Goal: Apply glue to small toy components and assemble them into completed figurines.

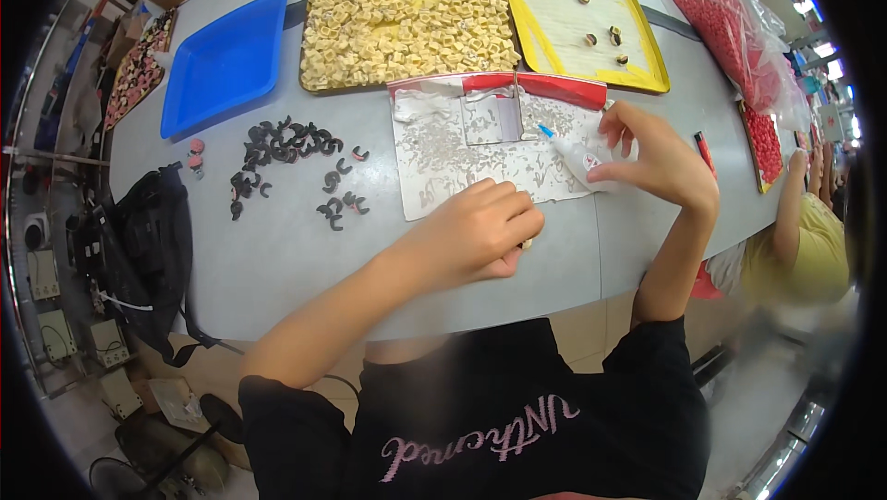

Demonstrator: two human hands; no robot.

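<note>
My left hand [494,227] is closed, knuckles up, over the near part of the table. A small cream-coloured piece [527,244] peeks out by its fingertips, mostly hidden. To the right, my right hand [658,163] has its thumb and fingers apart. Its thumb is at the back end of a small white squeeze bottle [577,160] with a blue tip, whose tip points away to the left. The bottle lies over a white cardboard sheet [434,188] with a red edge, covered in greyish dried smears. A clear flat piece [509,119] rests on the sheet.
Beyond the sheet stands a tray full of cream hollow pieces [407,29]; right of it, a yellow tray [661,75] holds several dark-and-cream pieces. Black curved pieces [291,141] lie left, near a blue tray [226,61]. A bag of red pieces [730,38] and another person [802,241] are right.
</note>
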